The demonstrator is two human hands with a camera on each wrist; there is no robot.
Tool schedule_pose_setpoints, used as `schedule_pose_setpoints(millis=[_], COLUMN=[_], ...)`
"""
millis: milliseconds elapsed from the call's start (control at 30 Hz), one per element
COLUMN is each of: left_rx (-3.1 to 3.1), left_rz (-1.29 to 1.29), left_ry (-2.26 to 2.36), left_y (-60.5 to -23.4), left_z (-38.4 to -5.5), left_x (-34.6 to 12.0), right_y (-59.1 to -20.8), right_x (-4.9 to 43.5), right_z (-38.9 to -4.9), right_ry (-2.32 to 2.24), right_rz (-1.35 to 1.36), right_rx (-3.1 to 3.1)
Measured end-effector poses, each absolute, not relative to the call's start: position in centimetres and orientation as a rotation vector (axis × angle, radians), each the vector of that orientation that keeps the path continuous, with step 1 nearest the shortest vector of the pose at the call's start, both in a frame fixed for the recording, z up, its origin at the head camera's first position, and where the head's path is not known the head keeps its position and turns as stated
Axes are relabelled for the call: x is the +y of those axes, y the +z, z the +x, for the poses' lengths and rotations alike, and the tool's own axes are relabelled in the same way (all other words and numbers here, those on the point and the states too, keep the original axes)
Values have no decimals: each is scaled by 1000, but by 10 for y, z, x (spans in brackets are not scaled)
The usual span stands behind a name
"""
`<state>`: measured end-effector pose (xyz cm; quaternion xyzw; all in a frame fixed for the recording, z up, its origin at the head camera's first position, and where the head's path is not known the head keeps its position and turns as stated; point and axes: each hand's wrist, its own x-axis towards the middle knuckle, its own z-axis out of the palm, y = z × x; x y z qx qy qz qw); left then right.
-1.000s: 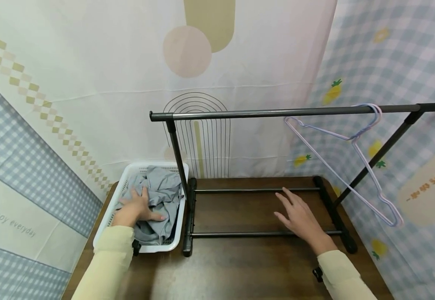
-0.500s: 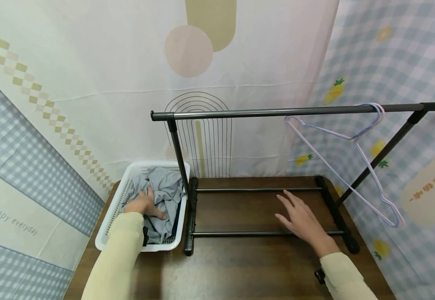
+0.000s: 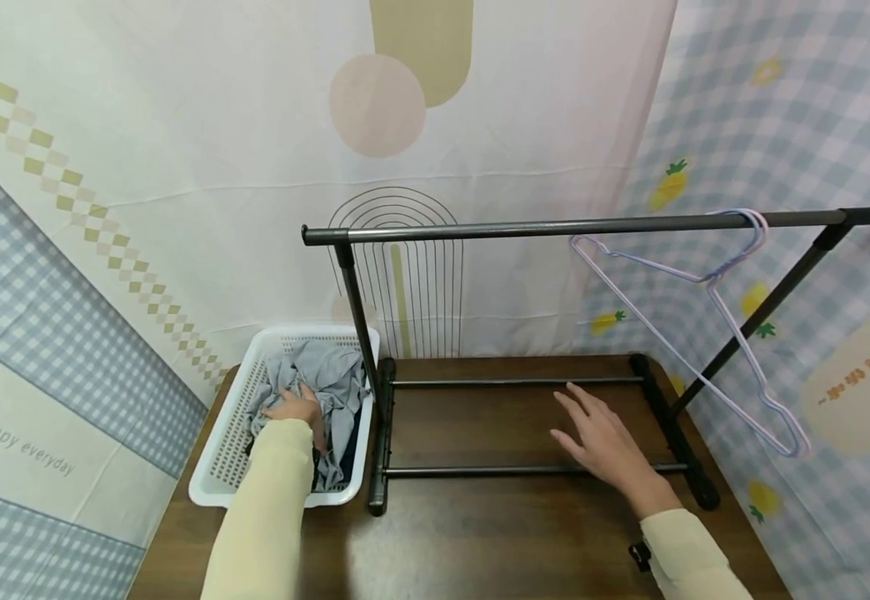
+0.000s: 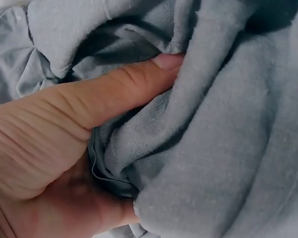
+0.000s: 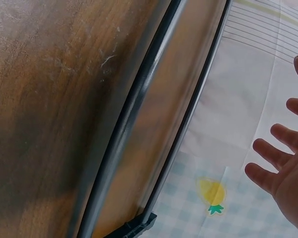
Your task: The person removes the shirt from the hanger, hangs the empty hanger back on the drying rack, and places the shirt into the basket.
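Crumpled grey cloth garments [image 3: 333, 371] fill much of a white plastic basket [image 3: 206, 475] at the left of the table. My left hand [image 3: 296, 410] is down in the basket, gripping a grey garment [image 4: 213, 148]. In the left wrist view the thumb lies over its folds, and the fingertips are hidden beneath the cloth. Dark fabric [image 3: 348, 458] shows along the basket's right side. My right hand [image 3: 600, 437], fingers spread and holding nothing, hovers over the base of a black clothes rack [image 3: 480, 472].
Overhead runs the rack's top rail [image 3: 525, 227], with pale purple hangers [image 3: 648, 325] hooked near its right end. The rack's left post [image 3: 357, 308] rises beside the basket. Bare brown tabletop [image 3: 480, 542] lies in front, and patterned cloth hangs behind and on both sides.
My left hand has moved right and deeper into the grey cloth, its spread fingers closing on a garment. The right hand stays in about the same place.
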<state>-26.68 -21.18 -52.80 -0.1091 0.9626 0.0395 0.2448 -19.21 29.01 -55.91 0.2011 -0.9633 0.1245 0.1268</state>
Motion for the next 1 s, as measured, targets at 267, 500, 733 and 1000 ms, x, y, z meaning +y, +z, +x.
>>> schedule_pose_setpoints(millis=[267, 500, 733, 1000], left_rx=[2628, 2642, 2603, 2684], left_rz=[-306, -316, -225, -5], left_ry=[178, 224, 248, 366], left_y=[-537, -534, -499, -450], left_z=[-262, -269, -270, -275], left_x=[-208, -212, -236, -233], right_y=[-559, -558, -554, -556], right_x=[289, 286, 284, 284], right_z=[-190, -192, -191, -190], right_ry=[347, 341, 376, 368], right_rz=[603, 616, 609, 609], right_rx=[-2848, -2844, -2872, -2845])
